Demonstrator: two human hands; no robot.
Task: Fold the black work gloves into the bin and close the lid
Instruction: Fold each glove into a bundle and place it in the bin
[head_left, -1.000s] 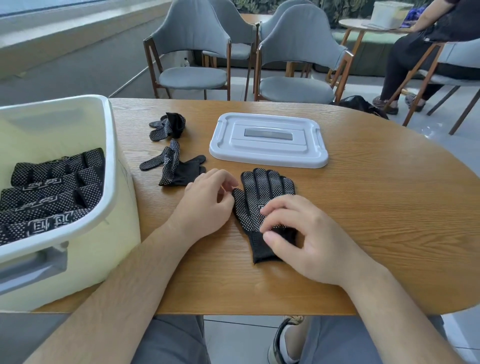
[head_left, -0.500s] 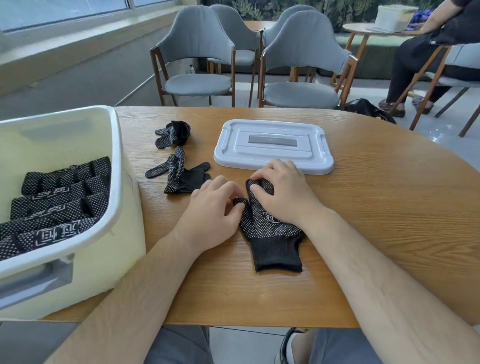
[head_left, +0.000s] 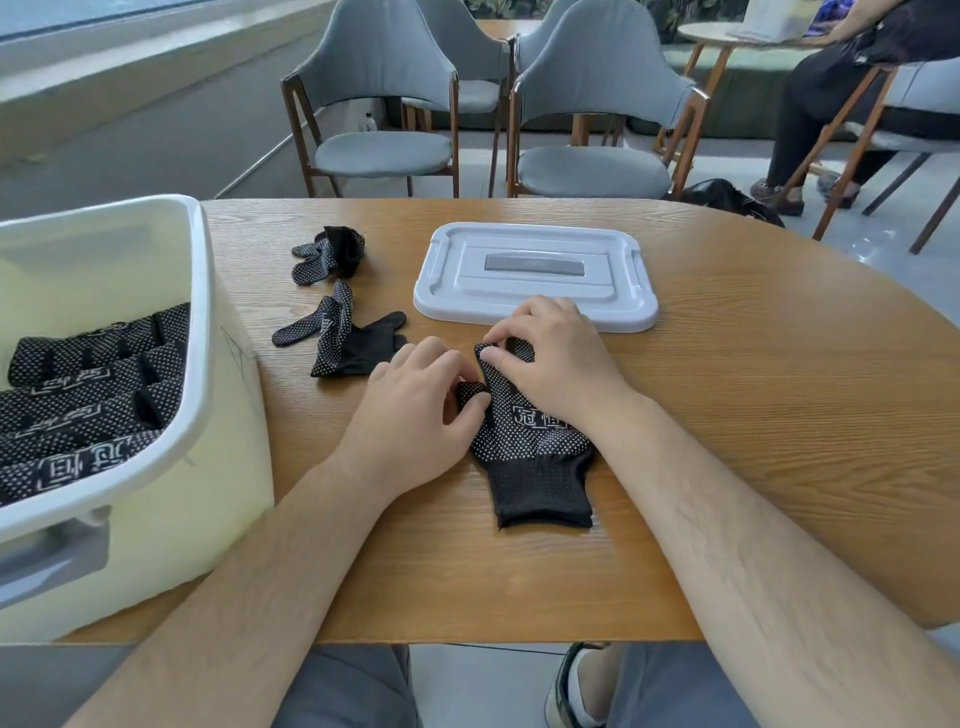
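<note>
A black dotted work glove (head_left: 535, 457) lies flat on the wooden table (head_left: 753, 415), cuff toward me. My left hand (head_left: 415, 415) pinches its thumb at the left side. My right hand (head_left: 556, 358) covers the glove's fingers and pinches their tips. Two more black gloves lie crumpled further left: one (head_left: 345, 338) close to my left hand, another (head_left: 330, 254) beyond it. The pale bin (head_left: 197, 322) stands at the left with several folded gloves (head_left: 78, 395) inside. Its white lid (head_left: 535, 275) lies flat just beyond my right hand.
Grey chairs (head_left: 384, 114) stand past the table's far edge. A seated person (head_left: 852, 88) is at the far right, with a black bag (head_left: 727, 200) on the floor. The table's near edge runs just above my knees.
My right hand moved from the glove's cuff up to its fingertips. My left hand stayed at the glove's thumb. The glove itself kept its place.
</note>
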